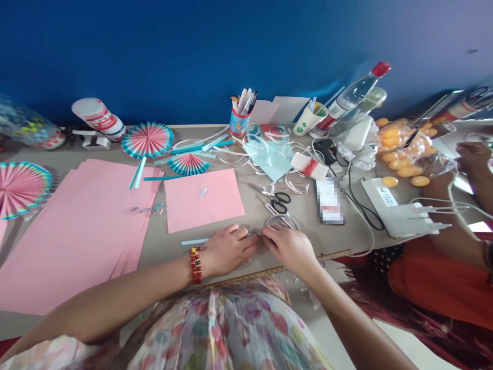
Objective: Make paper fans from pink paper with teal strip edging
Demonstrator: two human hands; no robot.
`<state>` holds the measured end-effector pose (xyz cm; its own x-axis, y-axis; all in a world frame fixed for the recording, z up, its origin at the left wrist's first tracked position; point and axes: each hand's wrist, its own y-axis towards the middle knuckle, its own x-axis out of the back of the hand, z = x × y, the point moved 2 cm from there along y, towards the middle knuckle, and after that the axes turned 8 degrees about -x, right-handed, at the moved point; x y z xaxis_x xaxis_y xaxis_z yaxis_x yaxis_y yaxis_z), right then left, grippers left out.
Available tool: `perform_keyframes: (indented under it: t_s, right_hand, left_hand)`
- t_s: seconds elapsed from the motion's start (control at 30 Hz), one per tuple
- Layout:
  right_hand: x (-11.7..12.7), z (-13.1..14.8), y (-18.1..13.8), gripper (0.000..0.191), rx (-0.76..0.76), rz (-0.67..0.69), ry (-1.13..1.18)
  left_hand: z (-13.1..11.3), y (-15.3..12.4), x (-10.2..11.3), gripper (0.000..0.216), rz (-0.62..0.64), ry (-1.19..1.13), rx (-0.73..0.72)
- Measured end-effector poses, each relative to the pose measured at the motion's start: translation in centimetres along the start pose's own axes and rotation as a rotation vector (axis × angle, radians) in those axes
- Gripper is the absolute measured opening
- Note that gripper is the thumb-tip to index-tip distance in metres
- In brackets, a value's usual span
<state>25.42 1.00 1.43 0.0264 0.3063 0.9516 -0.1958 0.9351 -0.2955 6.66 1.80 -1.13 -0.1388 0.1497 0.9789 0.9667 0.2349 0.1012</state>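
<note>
My left hand (231, 249), with a beaded bracelet at the wrist, is closed at the table's front edge. What its fingertips pinch is too small to make out. Close beside it, my right hand (290, 249) is closed on a roll of clear tape (297, 222), whose ring shows above the fingers. A narrow pale-blue paper strip (193, 241) lies partly behind my left hand. Beyond the hands are a pink paper sheet (204, 210) with a small whitish piece on it, black-handled scissors (283, 197), and a second cutting tool (274, 208) beside them.
Pleated pink-and-blue paper fans (148, 144) and stacked pink sheets (88, 221) occupy the left. Toward the back are a pen cup (239, 121), light-blue paper (271, 159) and curled strips. At right lie a phone (330, 200), a power strip (389, 205), bagged yellow fruit (396, 144) and another person's arm (442, 205).
</note>
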Motion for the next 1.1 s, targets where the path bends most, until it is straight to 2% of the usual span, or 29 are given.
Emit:
perform_keyframes:
  t_s: [0.13, 0.33, 0.67, 0.8, 0.93, 1.0, 1.1]
  right_hand:
    - [-0.9, -0.1, -0.5, 0.015, 0.0, -0.059, 0.025]
    - [-1.8, 0.2, -1.6, 0.018, 0.012, -0.169, 0.027]
    - [-2.5, 0.2, -2.2, 0.022, 0.057, -0.248, 0.059]
    - [-2.6, -0.9, -3.7, 0.024, 0.043, -0.339, 0.225]
    - [-2.1, -2.4, -5.2, 0.017, -0.066, -0.43, 0.401]
    - [-2.0, -2.6, -5.4, 0.017, -0.11, -0.446, 0.45]
    - [-1.8, -2.2, -5.1, 0.019, -0.097, -0.487, 0.496]
  left_hand:
    - [0.0, 0.2, -0.1, 0.037, -0.017, -0.057, 0.031]
    - [-1.0, 0.3, -0.3, 0.048, 0.028, -0.033, 0.069]
    - [-1.7, 0.2, -0.6, 0.06, 0.024, -0.039, 0.118]
    - [-1.8, -0.2, -1.0, 0.058, 0.006, -0.01, 0.117]
    - [-1.5, -1.0, -1.0, 0.057, -0.011, -0.006, 0.09]
    - [-1.4, -1.3, -1.0, 0.053, -0.023, -0.012, 0.1]
    - [-1.7, -1.8, -1.1, 0.048, -0.049, -0.005, 0.117]
